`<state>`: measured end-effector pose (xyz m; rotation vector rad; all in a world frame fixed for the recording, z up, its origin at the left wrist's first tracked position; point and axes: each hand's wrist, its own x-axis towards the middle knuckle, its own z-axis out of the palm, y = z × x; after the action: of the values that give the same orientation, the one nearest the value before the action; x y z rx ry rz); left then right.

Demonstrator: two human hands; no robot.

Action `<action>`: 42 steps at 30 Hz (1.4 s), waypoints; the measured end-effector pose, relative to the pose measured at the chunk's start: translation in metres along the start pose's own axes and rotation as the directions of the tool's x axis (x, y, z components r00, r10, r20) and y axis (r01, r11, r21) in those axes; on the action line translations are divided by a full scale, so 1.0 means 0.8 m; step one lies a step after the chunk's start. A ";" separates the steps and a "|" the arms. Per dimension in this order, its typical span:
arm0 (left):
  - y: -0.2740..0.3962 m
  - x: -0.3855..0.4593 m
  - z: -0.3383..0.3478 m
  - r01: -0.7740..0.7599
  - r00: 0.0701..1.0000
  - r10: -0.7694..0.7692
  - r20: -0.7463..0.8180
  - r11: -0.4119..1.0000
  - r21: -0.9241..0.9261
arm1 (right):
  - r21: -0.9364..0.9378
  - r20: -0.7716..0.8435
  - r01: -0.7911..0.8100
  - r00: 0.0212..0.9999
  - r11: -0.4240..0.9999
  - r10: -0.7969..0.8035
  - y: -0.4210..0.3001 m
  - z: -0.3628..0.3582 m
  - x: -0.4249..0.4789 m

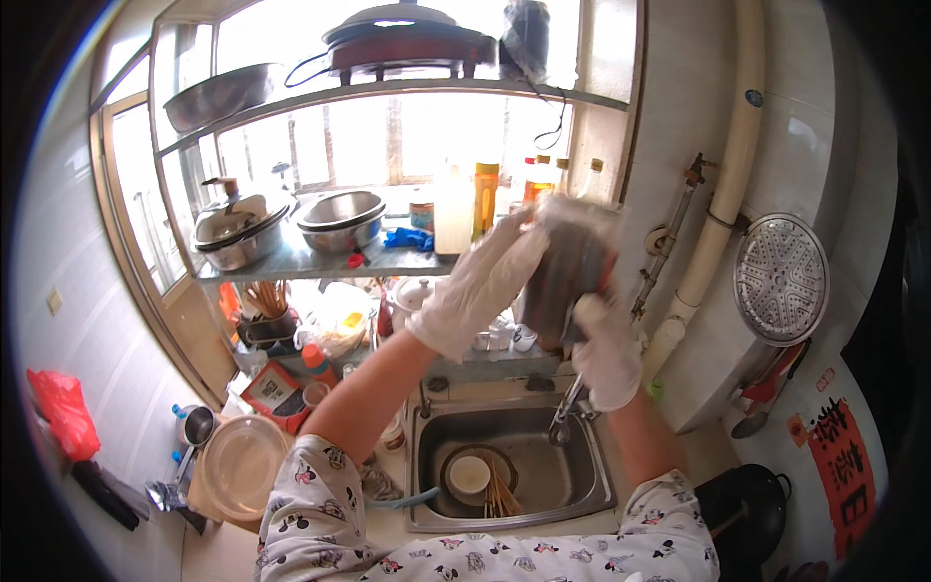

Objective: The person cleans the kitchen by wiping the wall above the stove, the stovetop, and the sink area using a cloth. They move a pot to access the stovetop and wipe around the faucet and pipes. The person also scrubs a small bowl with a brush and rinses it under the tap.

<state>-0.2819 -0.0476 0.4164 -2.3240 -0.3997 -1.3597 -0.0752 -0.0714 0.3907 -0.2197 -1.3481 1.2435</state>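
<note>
Both of my hands wear thin white gloves and are raised in front of the shelf, above the sink. Between them is a dark brown container (564, 269) with a paler, clear-looking end; motion blur hides what exactly it is. My left hand (484, 280) lies along its left side with the fingers stretched upward. From below on the right, my right hand (607, 349) grips it, the thumb across its face. Underneath is the stainless-steel sink (560, 502), holding a white bowl (469, 475) and a bundle of chopsticks (500, 491). The faucet (564, 422) stands at the sink's back right.
A metal shelf (407, 262) carries steel basins (342, 218), a lidded pot (236, 225) and bottles (485, 196). An electric pan (407, 47) sits higher up. Left of the sink is a plastic tub (244, 465); at right, a wok (749, 509) and a hanging steamer plate (782, 278).
</note>
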 end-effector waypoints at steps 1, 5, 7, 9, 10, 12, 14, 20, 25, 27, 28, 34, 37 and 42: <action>-0.013 0.027 0.004 -0.006 1.000 0.007 -0.009 0.999 0.034 | -0.003 -0.012 0.068 0.998 0.998 -0.068 -0.021 -0.011 0.019; -0.051 0.114 0.027 0.414 0.893 -0.422 0.158 0.907 0.078 | -0.004 -0.038 0.287 0.957 0.958 -0.287 -0.079 -0.084 0.108; -0.102 0.140 0.032 0.114 0.980 -0.160 0.119 0.940 0.320 | -0.022 -0.016 0.333 0.943 0.943 -0.333 -0.111 -0.090 0.153; -0.143 0.181 0.042 -0.006 0.980 -0.089 0.177 0.881 0.474 | 0.034 0.021 0.307 0.951 0.951 -0.307 -0.147 -0.091 0.193; -0.169 0.199 0.048 -0.109 0.986 0.019 0.166 0.822 0.558 | 0.025 0.029 0.306 0.951 0.952 -0.307 -0.152 -0.091 0.218; -0.209 0.232 0.048 -0.020 0.968 -0.155 0.198 0.738 0.675 | 0.011 0.043 0.305 0.951 0.952 -0.305 -0.153 -0.089 0.270; -0.230 0.254 0.053 0.165 0.934 -0.340 0.109 0.683 0.712 | -0.303 0.110 0.543 0.837 0.783 -0.537 -0.144 -0.109 0.336; -0.301 0.245 0.071 0.012 0.939 -0.293 0.179 0.548 0.836 | -0.647 -0.096 0.470 0.731 0.600 -0.676 -0.125 -0.114 0.469; -0.320 0.242 0.070 0.047 0.969 -0.229 0.092 0.537 0.842 | -0.908 -0.226 0.094 0.711 0.408 -0.666 -0.098 -0.121 0.535; -0.328 0.237 0.070 0.000 0.977 -0.180 0.113 0.534 0.845 | -0.938 -0.254 -0.034 0.745 0.345 -0.617 -0.095 -0.128 0.546; -0.326 0.236 0.071 -0.027 0.986 -0.128 0.109 0.521 0.853 | -0.949 -0.254 -0.072 0.751 0.308 -0.609 -0.094 -0.139 0.561; -0.324 0.240 0.074 -0.072 0.988 -0.091 0.128 0.459 0.885 | -0.961 -0.168 -0.041 0.873 0.274 -0.458 -0.085 -0.183 0.597; -0.330 0.238 0.069 -0.047 0.986 -0.120 0.117 0.472 0.880 | -0.926 -0.175 -0.042 0.929 0.375 -0.327 -0.088 -0.175 0.588; -0.327 0.240 0.067 -0.005 0.985 -0.146 0.088 0.491 0.871 | -0.982 -0.170 -0.131 0.923 0.132 -0.345 -0.107 -0.165 0.571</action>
<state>-0.2644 0.2139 0.6156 -1.5137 -0.9839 -0.6904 -0.0392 0.3077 0.6879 -1.2429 -1.6131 -0.1211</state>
